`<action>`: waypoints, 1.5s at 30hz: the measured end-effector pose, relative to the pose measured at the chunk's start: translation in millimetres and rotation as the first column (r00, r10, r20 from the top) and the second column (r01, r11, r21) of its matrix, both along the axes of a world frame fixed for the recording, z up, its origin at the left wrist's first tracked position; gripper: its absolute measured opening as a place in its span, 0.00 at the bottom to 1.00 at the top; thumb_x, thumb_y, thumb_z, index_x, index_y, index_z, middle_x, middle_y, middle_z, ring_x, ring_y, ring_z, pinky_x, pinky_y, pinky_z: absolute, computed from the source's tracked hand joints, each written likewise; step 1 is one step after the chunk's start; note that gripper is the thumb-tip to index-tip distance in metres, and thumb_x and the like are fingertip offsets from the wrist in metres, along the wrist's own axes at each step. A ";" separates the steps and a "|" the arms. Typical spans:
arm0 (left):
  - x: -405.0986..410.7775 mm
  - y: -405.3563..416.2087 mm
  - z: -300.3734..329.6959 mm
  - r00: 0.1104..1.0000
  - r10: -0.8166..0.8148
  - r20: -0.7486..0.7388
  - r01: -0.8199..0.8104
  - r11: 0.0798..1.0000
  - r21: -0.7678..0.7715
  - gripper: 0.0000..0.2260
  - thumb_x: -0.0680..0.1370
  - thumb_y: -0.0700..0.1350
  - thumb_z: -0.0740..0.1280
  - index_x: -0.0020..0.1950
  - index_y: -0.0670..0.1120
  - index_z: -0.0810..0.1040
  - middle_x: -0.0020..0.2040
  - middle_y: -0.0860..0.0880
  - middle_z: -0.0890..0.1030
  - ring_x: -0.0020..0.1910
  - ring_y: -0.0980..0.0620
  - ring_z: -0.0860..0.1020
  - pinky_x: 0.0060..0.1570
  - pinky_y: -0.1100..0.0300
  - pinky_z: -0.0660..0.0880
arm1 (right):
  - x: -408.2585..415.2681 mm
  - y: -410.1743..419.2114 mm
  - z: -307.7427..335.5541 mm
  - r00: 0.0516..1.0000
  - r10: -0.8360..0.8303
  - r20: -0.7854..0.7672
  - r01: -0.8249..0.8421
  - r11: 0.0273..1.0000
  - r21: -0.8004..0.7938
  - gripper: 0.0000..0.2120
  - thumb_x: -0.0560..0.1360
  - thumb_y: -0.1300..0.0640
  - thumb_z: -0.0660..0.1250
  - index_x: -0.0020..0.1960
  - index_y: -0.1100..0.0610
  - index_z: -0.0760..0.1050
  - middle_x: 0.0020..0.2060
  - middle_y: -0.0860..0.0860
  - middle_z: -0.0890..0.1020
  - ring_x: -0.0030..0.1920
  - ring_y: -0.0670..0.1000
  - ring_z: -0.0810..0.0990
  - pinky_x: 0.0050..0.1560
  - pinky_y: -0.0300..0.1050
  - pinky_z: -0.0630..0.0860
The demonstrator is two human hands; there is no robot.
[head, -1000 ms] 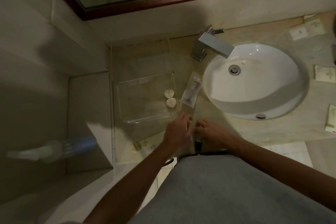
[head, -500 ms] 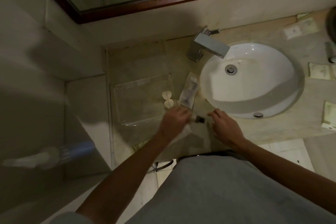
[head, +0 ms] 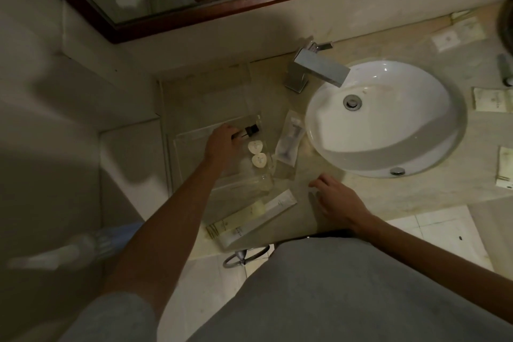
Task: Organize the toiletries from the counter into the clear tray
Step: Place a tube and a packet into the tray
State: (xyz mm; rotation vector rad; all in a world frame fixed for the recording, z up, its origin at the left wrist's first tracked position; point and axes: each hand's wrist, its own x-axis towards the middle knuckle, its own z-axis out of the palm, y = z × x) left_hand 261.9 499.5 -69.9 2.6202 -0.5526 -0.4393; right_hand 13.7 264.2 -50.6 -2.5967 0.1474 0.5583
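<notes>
Since half a second ago, left hand (head: 222, 144) has carried the small dark razor (head: 248, 130) from the bench (head: 388, 197) edge over the clear tray (head: 191, 136), its grip pinching the handle. Right of them sits the white sink (head: 385, 116). Right hand (head: 337, 200) rests on the bench, fingers loose, grip holding nothing. Two white heart-shaped soaps (head: 256, 153) lie inside the tray, just beside the razor.

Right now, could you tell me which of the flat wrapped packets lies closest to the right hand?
The long pale packet at the counter's front edge, just left of the right hand; the clear-wrapped one lies farther back beside the sink.
</notes>
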 end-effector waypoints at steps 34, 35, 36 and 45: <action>-118.2 68.7 30.4 0.879 -0.273 0.390 0.192 0.953 0.234 0.21 0.75 0.41 0.68 0.68 0.47 0.71 0.48 0.46 0.79 0.43 0.47 0.77 0.41 0.53 0.76 | 21.8 16.6 -12.0 0.992 0.086 0.091 -0.089 0.996 0.027 0.14 0.75 0.59 0.64 0.61 0.54 0.75 0.58 0.52 0.75 0.57 0.54 0.76 0.50 0.47 0.73; -105.9 67.2 32.0 0.891 -0.266 0.368 0.176 0.950 0.260 0.24 0.74 0.42 0.68 0.70 0.48 0.68 0.50 0.46 0.78 0.46 0.46 0.76 0.44 0.51 0.75 | 21.9 17.1 -11.9 0.991 0.091 0.098 -0.093 0.995 0.018 0.14 0.75 0.59 0.64 0.60 0.54 0.76 0.57 0.52 0.75 0.56 0.55 0.76 0.49 0.47 0.73; -95.2 66.1 33.1 0.910 -0.259 0.324 0.171 0.946 0.276 0.27 0.73 0.42 0.69 0.71 0.49 0.66 0.52 0.45 0.77 0.48 0.45 0.75 0.47 0.50 0.74 | 21.6 17.9 -11.3 0.990 0.092 0.103 -0.093 0.996 0.009 0.14 0.75 0.59 0.64 0.60 0.54 0.76 0.57 0.52 0.76 0.55 0.55 0.77 0.48 0.47 0.74; -65.3 70.0 0.3 0.967 -0.245 -0.063 0.253 0.942 0.222 0.19 0.80 0.55 0.57 0.67 0.47 0.70 0.61 0.43 0.71 0.57 0.42 0.73 0.53 0.46 0.74 | 16.4 16.9 -14.6 0.994 0.077 0.075 -0.079 0.997 0.015 0.14 0.76 0.59 0.64 0.61 0.55 0.76 0.57 0.52 0.75 0.56 0.54 0.76 0.51 0.50 0.75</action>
